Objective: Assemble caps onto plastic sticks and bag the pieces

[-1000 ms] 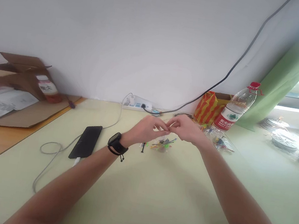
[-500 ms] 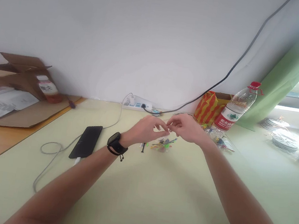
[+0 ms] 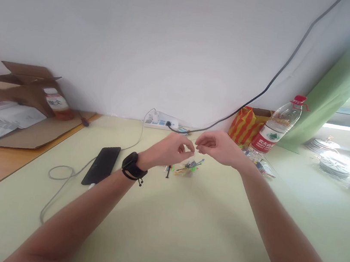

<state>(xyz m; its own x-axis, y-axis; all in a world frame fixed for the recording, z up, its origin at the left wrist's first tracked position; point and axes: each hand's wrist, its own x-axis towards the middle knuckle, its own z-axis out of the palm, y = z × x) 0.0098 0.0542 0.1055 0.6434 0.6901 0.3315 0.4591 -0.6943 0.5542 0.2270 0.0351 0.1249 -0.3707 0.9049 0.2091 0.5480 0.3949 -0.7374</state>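
My left hand (image 3: 172, 150), with a black watch on its wrist, is raised over the pale green table (image 3: 181, 223), its thumb and fingers pinched together. My right hand (image 3: 216, 147) hovers just to its right, fingers also pinched, a small gap between the two. Whatever either pinch holds is too small to make out. Below them lies a small pile of colourful plastic pieces (image 3: 187, 167), with a short black piece (image 3: 168, 171) beside it.
A black phone (image 3: 100, 171) on a grey cable lies to the left. A power strip (image 3: 159, 123) sits by the wall. A water bottle (image 3: 274, 130), a striped bag (image 3: 243, 126) and a clear packet of pieces (image 3: 259, 165) stand right. Cardboard box (image 3: 22, 83) far left.
My hands have drawn slightly apart and risen a little; earlier their fingertips were touching over the pile of pieces.
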